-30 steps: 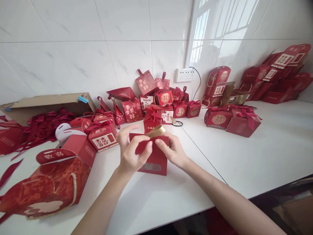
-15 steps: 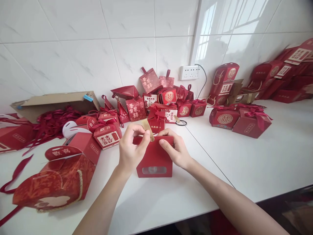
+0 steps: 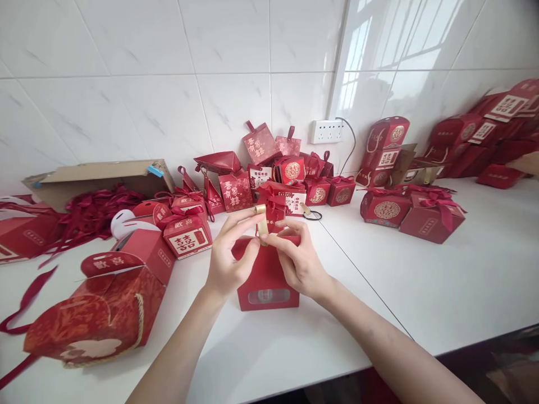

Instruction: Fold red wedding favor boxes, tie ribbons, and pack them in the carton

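Observation:
A red gift box (image 3: 268, 278) with a small clear window low on its front stands upright on the white table before me. A gold ribbon (image 3: 263, 225) rises in a curve from its top edge. My left hand (image 3: 231, 255) is closed on the ribbon, its fingertips at the upper bend and its thumb lower down. From the other side, my right hand (image 3: 302, 261) pinches the ribbon's lower part against the box top. Behind the ribbon stands a red box with a bow (image 3: 273, 205), partly covered.
Finished-looking red boxes (image 3: 236, 191) crowd the wall side. At left lie a large patterned box (image 3: 105, 314) with a rope handle and a carton (image 3: 101, 171) of dark red ribbons. Two bowed boxes (image 3: 429, 219) sit at right. A black band (image 3: 312, 216) lies behind my right hand.
My right hand has gone from the box's top edge to the ribbon, which it now pinches. The left fingers have stretched upward along the ribbon, which has bent into a curve.

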A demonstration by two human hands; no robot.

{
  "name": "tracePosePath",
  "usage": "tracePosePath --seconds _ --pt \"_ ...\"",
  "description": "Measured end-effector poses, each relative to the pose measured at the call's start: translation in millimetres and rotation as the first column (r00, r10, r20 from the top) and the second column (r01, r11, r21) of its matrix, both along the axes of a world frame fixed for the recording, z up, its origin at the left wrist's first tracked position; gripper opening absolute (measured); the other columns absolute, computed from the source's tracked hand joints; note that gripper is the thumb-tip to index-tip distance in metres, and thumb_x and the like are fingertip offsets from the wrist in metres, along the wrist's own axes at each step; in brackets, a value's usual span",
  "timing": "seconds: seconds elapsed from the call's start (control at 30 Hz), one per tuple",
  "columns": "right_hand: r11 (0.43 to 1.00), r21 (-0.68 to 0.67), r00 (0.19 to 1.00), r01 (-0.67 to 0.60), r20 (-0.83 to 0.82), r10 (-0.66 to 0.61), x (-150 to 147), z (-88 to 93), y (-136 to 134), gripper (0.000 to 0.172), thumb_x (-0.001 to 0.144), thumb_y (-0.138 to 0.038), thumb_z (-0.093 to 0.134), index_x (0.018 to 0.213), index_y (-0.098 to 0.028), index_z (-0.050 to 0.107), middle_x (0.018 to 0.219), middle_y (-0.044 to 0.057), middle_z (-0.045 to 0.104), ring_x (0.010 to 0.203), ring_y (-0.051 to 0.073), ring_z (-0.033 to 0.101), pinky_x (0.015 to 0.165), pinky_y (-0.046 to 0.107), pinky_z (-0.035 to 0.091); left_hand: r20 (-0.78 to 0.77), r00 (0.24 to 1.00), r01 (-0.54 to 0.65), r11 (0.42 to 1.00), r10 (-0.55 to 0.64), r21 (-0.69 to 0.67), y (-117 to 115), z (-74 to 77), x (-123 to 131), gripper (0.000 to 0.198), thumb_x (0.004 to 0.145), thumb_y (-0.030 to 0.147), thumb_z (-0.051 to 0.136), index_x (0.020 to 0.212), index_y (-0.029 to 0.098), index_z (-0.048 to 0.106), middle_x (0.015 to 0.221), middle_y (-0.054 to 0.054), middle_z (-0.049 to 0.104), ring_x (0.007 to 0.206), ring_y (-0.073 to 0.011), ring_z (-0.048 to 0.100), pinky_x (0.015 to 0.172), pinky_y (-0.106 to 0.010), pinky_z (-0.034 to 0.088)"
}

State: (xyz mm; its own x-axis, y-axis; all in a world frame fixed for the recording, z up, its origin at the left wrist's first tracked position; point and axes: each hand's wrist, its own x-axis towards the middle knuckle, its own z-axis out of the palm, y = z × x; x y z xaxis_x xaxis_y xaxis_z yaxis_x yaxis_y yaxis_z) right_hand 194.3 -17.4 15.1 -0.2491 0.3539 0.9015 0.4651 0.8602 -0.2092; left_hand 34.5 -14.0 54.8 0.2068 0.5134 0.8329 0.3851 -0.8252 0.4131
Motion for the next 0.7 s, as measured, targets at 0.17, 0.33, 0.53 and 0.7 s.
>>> tracePosePath --seconds 0.17,0.33,0.53,0.7 --pt "0.998 -0.062 0.999 0.016 0.029 -0.015 3.1 0.3 -0.1 0.046 0.089 -0.004 0.036 0.124 -0.031 0.047 0.121 0.008 0.033 0.099 0.018 0.055 0.084 0.043 0.057 -0.012 1.000 -0.005 1.000 0.005 0.019 -0.3 -2.0 0.1 0.037 0.082 0.012 0.053 0.116 0.023 0.063 0.119 -0.005 0.061 0.114 -0.0217 0.058 0.095 -0.038 0.054" --pt "0.997 -0.069 1.000 -0.020 0.007 0.020 3.2 0.5 0.7 0.043 0.089 -0.004 0.036 0.122 -0.029 0.048 0.121 0.009 0.034 0.094 0.017 0.057 0.082 0.042 0.058 0.004 1.000 -0.012 1.000 0.012 0.017 -1.6 -3.9 2.7 0.038 0.082 0.011 0.052 0.117 0.022 0.062 0.120 -0.007 0.060 0.113 -0.0216 0.058 0.079 -0.030 0.061" --pt "0.999 -0.034 0.999 -0.042 -0.035 0.041 3.4 -1.0 3.9 0.039 0.088 -0.005 0.038 0.117 -0.028 0.050 0.117 0.008 0.037 0.093 0.017 0.058 0.082 0.041 0.057 0.017 1.000 0.019 1.000 -0.019 0.009 -1.6 -5.5 2.7 0.040 0.081 0.011 0.052 0.118 0.022 0.062 0.121 -0.008 0.059 0.107 -0.0216 0.062 0.078 -0.031 0.062" --pt "1.000 0.028 0.999 -0.014 -0.047 0.015 3.5 -0.1 3.7 0.029 0.089 -0.007 0.040 0.107 -0.026 0.050 0.109 0.008 0.043 0.099 0.019 0.057 0.080 0.040 0.057 0.009 1.000 0.026 0.999 -0.026 0.023 -0.7 -5.5 1.5 0.044 0.079 0.009 0.051 0.119 0.023 0.061 0.122 -0.008 0.059 0.103 -0.0218 0.063 0.077 -0.033 0.062"
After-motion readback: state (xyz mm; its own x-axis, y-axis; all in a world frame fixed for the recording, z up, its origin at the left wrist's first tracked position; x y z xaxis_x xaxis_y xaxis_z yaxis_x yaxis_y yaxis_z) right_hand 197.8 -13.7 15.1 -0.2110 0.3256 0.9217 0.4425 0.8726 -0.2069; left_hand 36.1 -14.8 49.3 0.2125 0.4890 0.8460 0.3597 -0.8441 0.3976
